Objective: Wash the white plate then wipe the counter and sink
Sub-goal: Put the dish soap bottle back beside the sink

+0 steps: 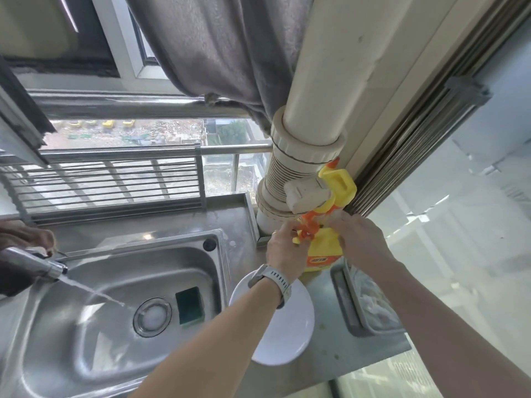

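The white plate lies on the steel counter just right of the sink, partly under my left forearm. A green sponge rests in the sink beside the drain. At the counter's back stands a yellow detergent bottle with an orange pump top. My left hand is closed around the orange pump. My right hand grips the bottle's side from the right. A second yellow jug stands behind it.
The faucet at left runs a stream of water into the sink. A metal tray with white contents sits at the counter's right. A thick white pipe rises behind the bottles. A dish rack stands behind the sink.
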`<action>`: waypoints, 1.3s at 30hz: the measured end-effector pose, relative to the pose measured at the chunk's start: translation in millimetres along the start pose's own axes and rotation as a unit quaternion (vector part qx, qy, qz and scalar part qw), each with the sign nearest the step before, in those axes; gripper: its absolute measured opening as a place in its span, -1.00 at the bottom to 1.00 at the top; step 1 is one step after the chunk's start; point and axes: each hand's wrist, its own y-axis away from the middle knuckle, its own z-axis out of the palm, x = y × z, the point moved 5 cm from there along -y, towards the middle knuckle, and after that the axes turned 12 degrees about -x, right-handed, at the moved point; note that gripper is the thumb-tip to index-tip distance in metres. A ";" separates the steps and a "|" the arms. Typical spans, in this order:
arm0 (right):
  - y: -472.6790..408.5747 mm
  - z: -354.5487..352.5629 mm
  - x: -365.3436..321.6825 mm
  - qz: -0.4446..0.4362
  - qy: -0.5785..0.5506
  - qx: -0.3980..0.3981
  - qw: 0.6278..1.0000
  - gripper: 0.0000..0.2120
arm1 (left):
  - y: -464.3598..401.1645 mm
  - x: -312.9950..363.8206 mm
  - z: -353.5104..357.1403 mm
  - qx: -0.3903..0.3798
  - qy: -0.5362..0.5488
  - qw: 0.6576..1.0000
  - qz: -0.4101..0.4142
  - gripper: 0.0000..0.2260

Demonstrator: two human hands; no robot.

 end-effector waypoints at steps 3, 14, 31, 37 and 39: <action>12.8 -13.9 -14.4 -0.031 0.011 0.063 0.997 -0.60 | 8.3 1.5 -9.4 -0.002 0.029 0.999 0.038 -0.87; 11.2 -82.4 -147.4 0.057 -0.001 0.035 0.998 -0.90 | 42.0 -28.4 -148.0 0.086 0.119 0.989 0.018 -0.77; -125.2 -48.9 -197.0 0.205 -0.128 0.051 0.969 -0.85 | -54.9 -38.5 -168.0 -0.064 0.052 0.995 -0.055 -0.55; -130.0 -40.8 -194.2 0.204 -0.125 0.046 0.970 -0.86 | -46.5 -42.3 -177.0 -0.058 0.040 0.997 -0.044 -0.59; -125.6 -43.0 -196.3 0.199 -0.134 0.065 0.969 -0.78 | -34.8 -42.1 -186.7 -0.048 0.034 0.998 -0.029 -0.65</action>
